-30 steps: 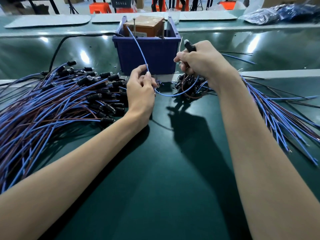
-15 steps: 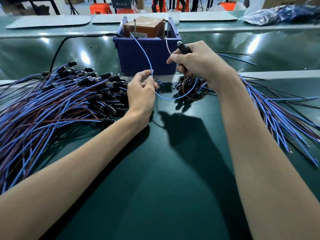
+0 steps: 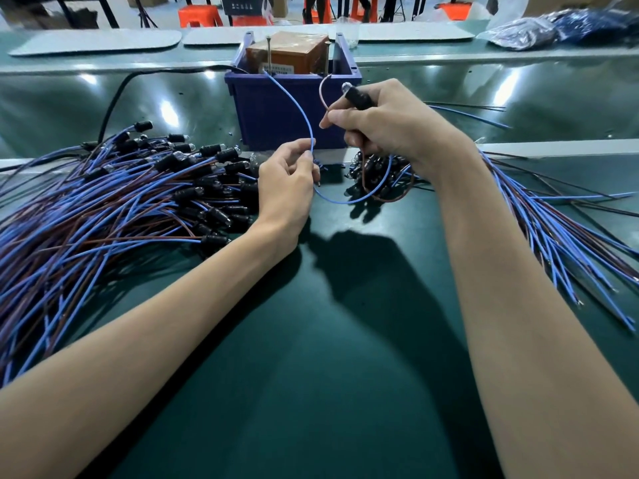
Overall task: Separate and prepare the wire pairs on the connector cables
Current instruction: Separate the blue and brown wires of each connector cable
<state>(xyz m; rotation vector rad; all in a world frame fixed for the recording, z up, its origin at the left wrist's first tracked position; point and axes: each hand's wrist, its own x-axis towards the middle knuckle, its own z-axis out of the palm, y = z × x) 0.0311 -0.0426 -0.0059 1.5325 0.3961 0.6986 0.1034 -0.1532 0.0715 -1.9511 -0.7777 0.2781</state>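
Gripping the connector (image 3: 358,97) above the table (image 3: 345,357), the right hand (image 3: 390,127) curled round it and pinched its brown wire (image 3: 322,93), looped upward. Left hand (image 3: 287,183), just left and lower, pinched the blue wire (image 3: 298,105), arcing up toward the blue bin (image 3: 276,115). Wires lay apart; cable piles (image 3: 121,202) sat either side.

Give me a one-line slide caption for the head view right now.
Left hand pinches the blue wire, right hand holds the black connector and brown wire, before a blue bin.

Two hands (image 3: 287,188) (image 3: 390,122); one held cable (image 3: 359,98); two cable heaps (image 3: 103,209) (image 3: 553,229); one blue bin (image 3: 276,112); one brown box (image 3: 287,51).
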